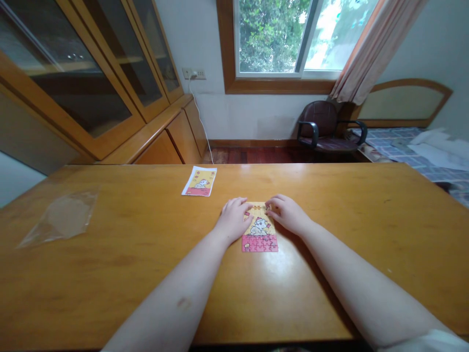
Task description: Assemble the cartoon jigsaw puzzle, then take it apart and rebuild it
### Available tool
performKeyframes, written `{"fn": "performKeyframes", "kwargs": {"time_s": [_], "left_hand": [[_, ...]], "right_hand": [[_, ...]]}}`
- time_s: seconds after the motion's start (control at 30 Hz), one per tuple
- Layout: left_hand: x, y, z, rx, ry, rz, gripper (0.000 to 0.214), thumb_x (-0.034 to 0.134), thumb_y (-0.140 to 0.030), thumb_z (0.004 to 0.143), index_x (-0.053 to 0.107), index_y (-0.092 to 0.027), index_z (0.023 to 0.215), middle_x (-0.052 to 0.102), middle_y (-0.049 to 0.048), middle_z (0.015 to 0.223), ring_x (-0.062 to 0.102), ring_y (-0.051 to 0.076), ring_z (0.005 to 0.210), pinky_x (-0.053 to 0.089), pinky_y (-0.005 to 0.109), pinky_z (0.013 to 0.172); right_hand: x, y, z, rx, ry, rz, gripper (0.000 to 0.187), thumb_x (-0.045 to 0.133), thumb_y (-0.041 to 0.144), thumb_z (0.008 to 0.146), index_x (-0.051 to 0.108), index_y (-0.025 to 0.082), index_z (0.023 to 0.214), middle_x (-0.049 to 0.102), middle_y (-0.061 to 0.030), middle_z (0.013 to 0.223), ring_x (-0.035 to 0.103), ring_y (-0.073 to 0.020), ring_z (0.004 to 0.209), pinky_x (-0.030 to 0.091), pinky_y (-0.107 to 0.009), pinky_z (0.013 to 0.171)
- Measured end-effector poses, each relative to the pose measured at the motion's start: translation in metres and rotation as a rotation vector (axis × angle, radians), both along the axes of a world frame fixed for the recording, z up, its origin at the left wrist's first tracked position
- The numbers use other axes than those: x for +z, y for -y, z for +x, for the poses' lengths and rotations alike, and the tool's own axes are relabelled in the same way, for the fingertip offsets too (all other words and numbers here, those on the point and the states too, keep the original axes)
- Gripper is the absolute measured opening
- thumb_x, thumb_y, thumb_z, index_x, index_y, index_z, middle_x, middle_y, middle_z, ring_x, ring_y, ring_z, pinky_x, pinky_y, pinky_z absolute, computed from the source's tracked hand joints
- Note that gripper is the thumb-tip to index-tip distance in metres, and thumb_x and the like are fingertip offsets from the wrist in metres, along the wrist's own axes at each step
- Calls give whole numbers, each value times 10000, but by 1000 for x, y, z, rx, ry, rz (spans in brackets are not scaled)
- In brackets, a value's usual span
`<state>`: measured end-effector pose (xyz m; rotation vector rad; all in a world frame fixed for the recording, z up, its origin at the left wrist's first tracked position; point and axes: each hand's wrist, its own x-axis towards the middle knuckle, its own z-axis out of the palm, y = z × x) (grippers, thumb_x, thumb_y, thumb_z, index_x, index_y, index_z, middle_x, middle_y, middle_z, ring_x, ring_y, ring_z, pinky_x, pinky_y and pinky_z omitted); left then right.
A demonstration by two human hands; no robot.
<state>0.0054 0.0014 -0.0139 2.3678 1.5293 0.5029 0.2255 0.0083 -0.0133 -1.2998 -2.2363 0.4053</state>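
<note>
A small assembled jigsaw puzzle [259, 233], yellow above and pink below with a cartoon animal, lies flat on the wooden table [146, 254] in front of me. My left hand [233, 220] rests on its upper left edge, fingers curled down and pressing on the pieces. At the upper right corner my right hand [287, 213] rests the same way, fingertips pinched on the top edge. Both hands touch the puzzle; I cannot make out a loose piece in either.
A printed card [200, 181] with the same picture lies further back to the left. A clear plastic bag [60, 218] lies at the table's left. Beyond the table stand a glass-door cabinet [91, 83], a dark armchair [328, 129] and a bed [414, 146].
</note>
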Motion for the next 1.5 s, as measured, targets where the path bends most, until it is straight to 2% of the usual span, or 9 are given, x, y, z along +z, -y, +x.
{"fn": "performKeyframes", "kwargs": {"time_s": [0.2,0.4,0.57,0.67,0.83,1.1,1.5], "left_hand": [[0,1,0,2,-32,-20,384,583,-357,806,622,-223,1164,553,81,1294,457,265,1216,347,434,1061],[2,1,1,12,-52,-60,410,568,-388,817,596,-226,1192,554,81,1303,438,265,1247,260,490,1107],[0,0,1,7,-55,-64,407,563,-397,820,595,-234,1192,554,78,1305,438,259,1250,253,486,1111],[0,0,1,7,-50,-63,411,566,-396,818,594,-232,1193,553,75,1307,437,259,1252,245,485,1116],[1,0,0,7,-47,-67,417,570,-392,813,594,-227,1195,554,77,1306,437,262,1250,245,483,1119],[-1,1,1,5,-40,-54,412,566,-391,817,593,-230,1195,547,78,1311,436,262,1248,258,483,1110],[-2,1,1,-19,-60,-56,396,533,-369,842,579,-278,1224,515,83,1331,417,263,1261,256,491,1105]], "right_hand": [[10,-3,19,174,149,29,197,552,287,868,719,190,829,654,-65,817,605,-166,761,477,-294,742],[2,-2,11,111,177,12,206,608,366,838,729,200,855,668,-60,830,618,-166,761,480,-287,742],[-6,-2,3,100,169,30,214,546,318,888,732,211,894,662,-61,863,619,-156,767,477,-267,728],[-3,-2,6,87,159,51,232,534,327,894,729,206,923,651,-67,868,611,-155,758,475,-270,720],[4,0,11,149,179,42,253,529,332,892,748,209,860,639,-61,836,603,-151,744,465,-274,732],[6,1,4,148,208,35,281,526,377,892,727,217,1006,621,-79,903,608,-168,801,465,-294,780],[6,0,1,182,208,13,308,543,405,882,688,229,1090,597,-95,1009,598,-191,887,459,-326,834]]}}
